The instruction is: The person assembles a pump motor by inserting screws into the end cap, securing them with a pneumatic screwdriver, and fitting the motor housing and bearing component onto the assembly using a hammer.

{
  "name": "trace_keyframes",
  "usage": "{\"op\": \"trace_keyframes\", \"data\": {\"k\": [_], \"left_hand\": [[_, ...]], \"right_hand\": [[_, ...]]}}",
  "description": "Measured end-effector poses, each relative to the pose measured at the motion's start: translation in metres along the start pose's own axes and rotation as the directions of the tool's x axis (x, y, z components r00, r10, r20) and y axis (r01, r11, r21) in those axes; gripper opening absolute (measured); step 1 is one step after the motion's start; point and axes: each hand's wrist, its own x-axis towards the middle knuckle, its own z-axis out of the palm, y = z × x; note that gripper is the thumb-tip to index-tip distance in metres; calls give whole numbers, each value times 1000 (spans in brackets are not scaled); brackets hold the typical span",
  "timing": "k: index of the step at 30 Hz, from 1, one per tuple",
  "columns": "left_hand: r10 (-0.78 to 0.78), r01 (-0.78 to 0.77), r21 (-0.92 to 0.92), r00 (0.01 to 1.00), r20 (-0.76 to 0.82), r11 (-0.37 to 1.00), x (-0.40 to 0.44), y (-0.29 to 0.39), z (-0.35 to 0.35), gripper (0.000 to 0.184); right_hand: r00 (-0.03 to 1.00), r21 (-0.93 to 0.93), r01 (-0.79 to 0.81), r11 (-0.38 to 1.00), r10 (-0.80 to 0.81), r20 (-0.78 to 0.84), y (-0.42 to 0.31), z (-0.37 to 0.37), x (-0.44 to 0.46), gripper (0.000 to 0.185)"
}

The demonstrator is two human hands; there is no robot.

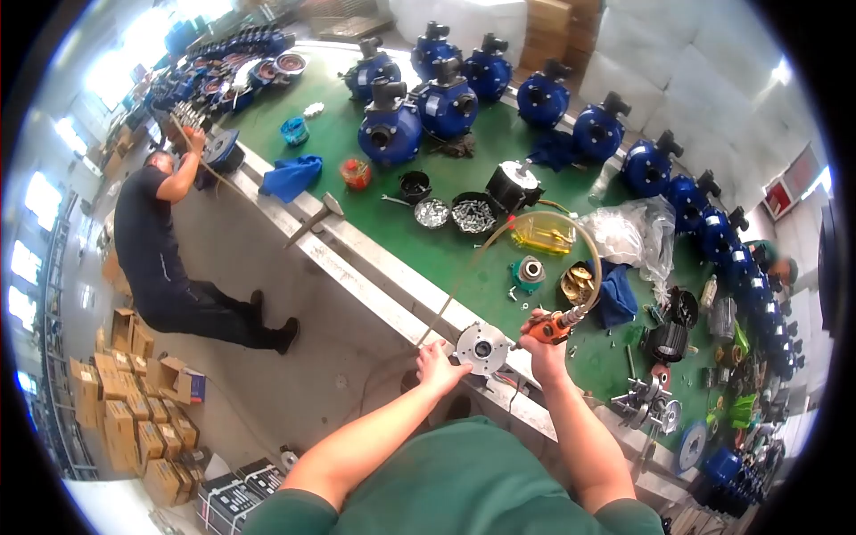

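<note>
My left hand (437,367) grips the left rim of a round silver metal flange (482,348), with its thumb along the lower edge. The flange has a dark central hole and small holes around it; whatever lies beneath is hidden. Just right of it, my right hand (544,349) is wrapped round an orange air tool (548,328). A coiled hose (596,259) arches up from the tool and over the bench. Beyond my hands are a teal pump part (528,274), a bowl of brass-coloured parts (578,283) and a blue cloth (617,296).
Blue pumps (390,127) line the far side of the green bench (267,125). Bowls of bolts (473,214), a yellow bottle (542,234) and a black-and-silver motor (514,185) stand midway. A co-worker (156,232) leans at the left; cardboard boxes (134,419) are stacked on the floor.
</note>
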Motion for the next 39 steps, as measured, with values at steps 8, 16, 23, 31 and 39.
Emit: {"op": "trace_keyframes", "data": {"k": [8, 16, 23, 31, 39], "left_hand": [[-116, 121, -211, 993, 34, 970, 12, -13, 21, 64], [-167, 167, -252, 986, 19, 953, 9, -5, 23, 63], [-210, 216, -205, 976, 51, 955, 5, 3, 14, 62], [-259, 262, -147, 965, 37, 954, 4, 4, 15, 60], [-251, 254, -209, 967, 42, 944, 6, -2, 18, 60]], "right_hand": [[995, -53, 16, 998, -10, 96, 19, -11, 9, 52], [985, -107, 59, 992, -41, 165, 29, -22, 11, 45], [980, -244, 68, 967, -19, 197, 31, -13, 10, 37], [982, -309, 90, 947, -33, 187, 23, -6, 13, 30], [985, -133, 102, 986, -82, 149, 17, 24, 4, 46]]}}
